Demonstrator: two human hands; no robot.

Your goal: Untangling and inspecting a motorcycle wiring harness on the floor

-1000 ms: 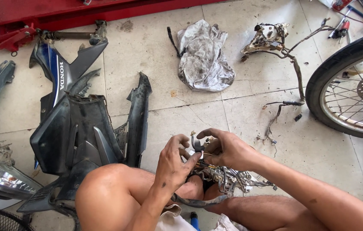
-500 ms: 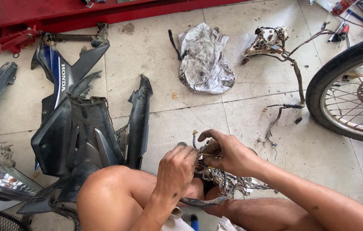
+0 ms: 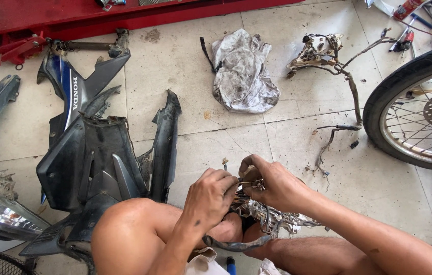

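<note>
The pale tiled floor (image 3: 287, 137) is carrying everything here. At nine o'clock, dark motorcycle fairing panels (image 3: 94, 163) are lying in a heap. At twelve, a crumpled grey rag (image 3: 244, 71) is sitting flat on the tiles. Toward two, a wiring harness (image 3: 328, 56) is trailing downward, and at three a spoked wheel (image 3: 419, 107) is resting on the floor.

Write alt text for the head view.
Both hands, left hand and right hand, work together on a shiny metal part held over the person's knees. On the tiled floor lie dark fairing panels, a dirty rag, a wiring harness and a spoked wheel.
</note>
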